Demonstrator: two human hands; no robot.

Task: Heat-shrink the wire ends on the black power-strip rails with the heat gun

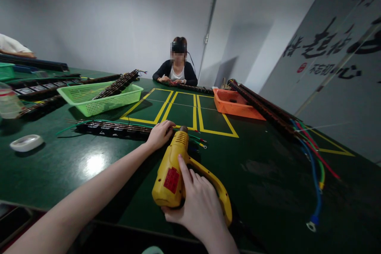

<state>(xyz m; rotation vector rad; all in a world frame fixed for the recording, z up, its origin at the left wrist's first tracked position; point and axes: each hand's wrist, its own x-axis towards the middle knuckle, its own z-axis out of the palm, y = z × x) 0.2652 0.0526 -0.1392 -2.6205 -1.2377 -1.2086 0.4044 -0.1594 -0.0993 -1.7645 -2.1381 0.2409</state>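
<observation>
My right hand [199, 203] is wrapped round the grip of a yellow heat gun [172, 168] with a red label, its nozzle aimed away from me at the end of a long dark terminal strip [114, 128]. My left hand [160, 133] rests closed on that strip's right end, holding it down on the green table [268, 174]. Thin green, red and yellow wires [198, 141] stick out of the strip just beyond the nozzle.
A green basket [99, 97] with more strips stands at back left, an orange basket [236, 103] at back right. Long strips with coloured cables [312, 154] lie on the right. A white lid [26, 142] lies at left. Another person sits across the table; someone's arm shows far left.
</observation>
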